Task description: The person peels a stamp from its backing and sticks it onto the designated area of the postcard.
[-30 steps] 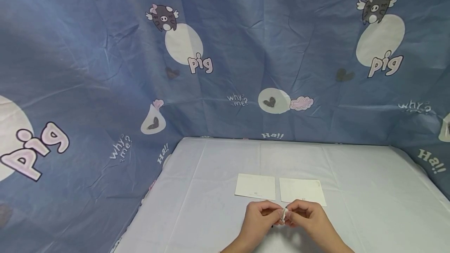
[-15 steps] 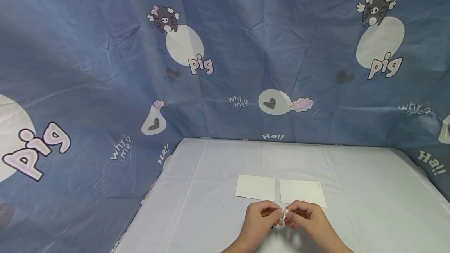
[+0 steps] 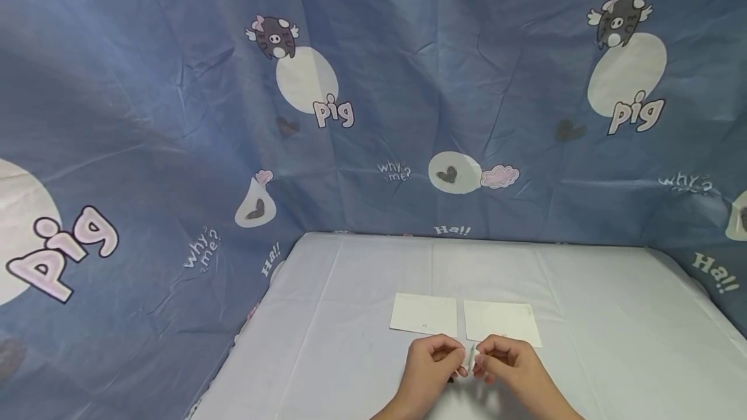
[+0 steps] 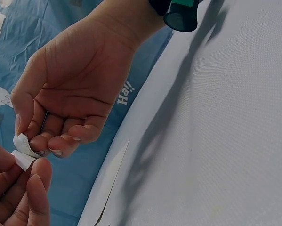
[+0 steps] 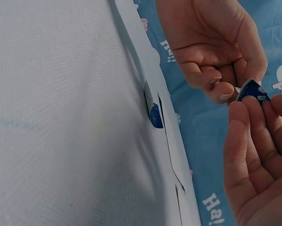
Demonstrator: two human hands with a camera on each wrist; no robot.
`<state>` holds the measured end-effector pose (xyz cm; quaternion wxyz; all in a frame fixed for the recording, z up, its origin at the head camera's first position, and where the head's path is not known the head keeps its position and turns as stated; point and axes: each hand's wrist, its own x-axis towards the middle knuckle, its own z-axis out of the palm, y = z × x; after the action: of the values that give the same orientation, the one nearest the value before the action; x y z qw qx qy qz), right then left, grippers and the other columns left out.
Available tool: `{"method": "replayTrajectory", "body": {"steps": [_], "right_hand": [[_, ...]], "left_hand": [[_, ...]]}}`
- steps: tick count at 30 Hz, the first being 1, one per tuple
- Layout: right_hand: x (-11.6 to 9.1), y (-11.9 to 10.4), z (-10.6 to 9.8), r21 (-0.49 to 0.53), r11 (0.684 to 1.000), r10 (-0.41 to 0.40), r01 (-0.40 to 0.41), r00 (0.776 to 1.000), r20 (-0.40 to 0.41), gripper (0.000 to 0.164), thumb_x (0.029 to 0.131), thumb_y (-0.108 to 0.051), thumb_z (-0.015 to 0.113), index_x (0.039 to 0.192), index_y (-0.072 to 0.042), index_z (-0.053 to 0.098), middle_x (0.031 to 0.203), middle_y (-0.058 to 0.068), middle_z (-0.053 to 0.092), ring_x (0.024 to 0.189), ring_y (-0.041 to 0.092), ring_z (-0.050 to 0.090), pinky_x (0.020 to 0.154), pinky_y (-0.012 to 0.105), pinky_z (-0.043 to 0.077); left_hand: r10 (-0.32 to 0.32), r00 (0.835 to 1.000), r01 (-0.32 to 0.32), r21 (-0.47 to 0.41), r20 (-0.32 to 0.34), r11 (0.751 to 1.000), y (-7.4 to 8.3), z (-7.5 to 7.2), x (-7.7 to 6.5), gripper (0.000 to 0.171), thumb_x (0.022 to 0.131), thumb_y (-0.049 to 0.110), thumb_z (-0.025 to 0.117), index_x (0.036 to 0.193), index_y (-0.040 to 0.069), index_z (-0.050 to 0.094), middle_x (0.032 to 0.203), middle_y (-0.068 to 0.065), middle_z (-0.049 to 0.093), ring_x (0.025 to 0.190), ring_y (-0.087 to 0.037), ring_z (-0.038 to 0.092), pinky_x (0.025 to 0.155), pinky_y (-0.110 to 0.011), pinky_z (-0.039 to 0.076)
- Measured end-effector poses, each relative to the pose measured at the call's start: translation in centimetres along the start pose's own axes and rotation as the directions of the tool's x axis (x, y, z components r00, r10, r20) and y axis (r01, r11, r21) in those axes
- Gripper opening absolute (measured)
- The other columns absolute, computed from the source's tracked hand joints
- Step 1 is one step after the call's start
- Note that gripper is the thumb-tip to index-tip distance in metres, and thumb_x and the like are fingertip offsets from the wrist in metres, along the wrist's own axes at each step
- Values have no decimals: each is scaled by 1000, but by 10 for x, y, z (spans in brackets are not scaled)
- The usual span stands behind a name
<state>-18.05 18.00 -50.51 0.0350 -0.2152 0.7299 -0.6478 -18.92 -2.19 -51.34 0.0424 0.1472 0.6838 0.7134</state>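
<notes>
A small paper-like piece, seemingly a sticker, is held between both hands. White, curled flaps of it show in the left wrist view; its dark blue printed face shows in the right wrist view. My left hand pinches one side with thumb and fingertips. My right hand pinches the other side. Both hands are raised over the table, fingertips close together. Another blue-printed piece lies on the table below, mostly hidden by the left hand in the head view.
Two white cards lie side by side just beyond the hands, the left card and the right card. White cloth covers the table. A blue printed curtain hangs behind and at the left.
The fingertips have drawn slightly apart, and more of the small piece's edge shows between them. The whole head view has shifted down a little.
</notes>
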Motion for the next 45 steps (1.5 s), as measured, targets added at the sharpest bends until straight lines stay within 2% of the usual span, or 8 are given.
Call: {"method": "replayTrajectory", "body": {"steps": [10, 18, 25, 29, 35, 40, 45], "right_hand": [[0, -2, -1, 3, 1000, 18, -18, 1000, 2, 9, 99, -4, 60, 99, 2, 67, 88, 14, 70, 77, 27, 71, 64, 39, 60], [1, -1, -1, -8, 998, 57, -57, 998, -3, 13, 100, -9, 61, 99, 2, 67, 86, 12, 71, 77, 27, 71, 64, 38, 60], [1, 0, 0, -14, 998, 69, -69, 997, -23, 12, 99, -8, 62, 99, 2, 68, 87, 13, 71, 77, 29, 70, 64, 39, 59], [1, 1, 1, -21, 999, 49, -50, 998, -47, 9, 98, -6, 62, 98, 1, 68, 96, 16, 70, 79, 27, 70, 63, 39, 59], [1, 0, 3, -6, 996, 90, -91, 991, -103, 10, 96, -8, 65, 89, 0, 65, 121, 24, 64, 88, 23, 71, 62, 40, 59], [1, -3, 3, -17, 995, 100, -103, 987, -128, 11, 96, -7, 64, 88, 1, 67, 120, 24, 66, 89, 25, 70, 64, 39, 59], [0, -3, 5, -22, 994, 102, -109, 972, -211, 13, 93, -3, 63, 81, -2, 63, 115, 17, 70, 88, 23, 70, 66, 38, 59]], "left_hand": [[-13, 999, 14, 8, -29, 1000, 1, 0, 1, 11, 93, 6, 69, 95, -5, 72, 84, -21, 71, 60, -10, 66, 59, -32, 59], [-24, 999, 24, 11, -42, 1000, -1, -1, 1, 13, 93, 9, 70, 95, -4, 71, 83, -19, 71, 60, -11, 66, 59, -28, 58], [-27, 998, 26, -8, -49, 1000, -2, 0, 2, 12, 93, 7, 69, 94, -4, 71, 83, -23, 70, 59, -12, 66, 56, -24, 56], [-20, 999, 19, -32, -45, 999, 0, 0, 1, 10, 93, 3, 68, 94, -6, 70, 80, -21, 70, 58, -12, 66, 55, -22, 55], [-7, 1000, 6, -61, -22, 998, 1, 1, 0, 8, 93, 3, 67, 93, -4, 70, 73, -12, 71, 59, -15, 68, 56, -24, 57], [3, 1000, -5, -70, -23, 998, 0, 1, -1, 6, 93, 4, 68, 92, -1, 70, 74, -11, 71, 59, -15, 68, 56, -23, 56], [0, 999, -2, -59, -33, 998, -3, 1, 0, 6, 94, 3, 66, 91, -1, 70, 74, -16, 70, 58, -13, 67, 55, -23, 56]]}}
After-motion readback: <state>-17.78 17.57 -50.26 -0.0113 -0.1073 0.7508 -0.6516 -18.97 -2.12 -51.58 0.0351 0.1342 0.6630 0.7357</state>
